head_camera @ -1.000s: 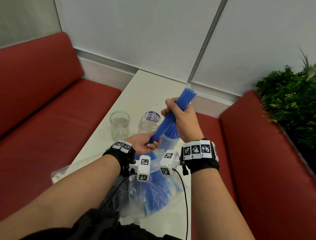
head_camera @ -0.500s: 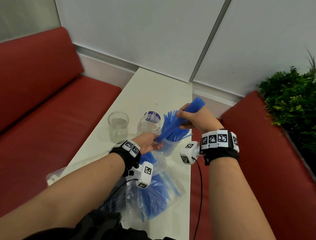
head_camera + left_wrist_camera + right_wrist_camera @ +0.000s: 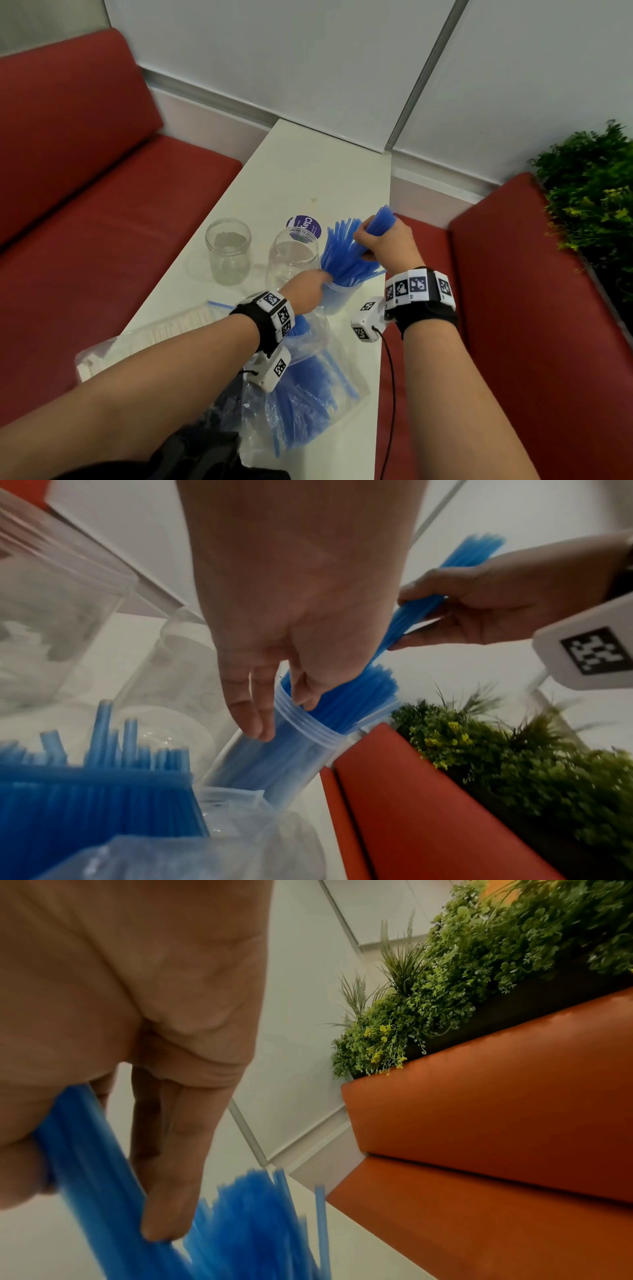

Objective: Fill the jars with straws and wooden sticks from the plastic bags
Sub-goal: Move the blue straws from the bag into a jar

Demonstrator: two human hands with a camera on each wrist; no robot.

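three jars in a row on table, straws in rightmost, bags in front

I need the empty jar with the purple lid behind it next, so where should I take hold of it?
Take the empty jar around its straight clear wall just below the threaded neck, coming from the near left side. It stands upright with an open mouth. The straw-filled jar and left hand crowd its right; the other empty jar stands apart on its left. This is a judgement from the head view.
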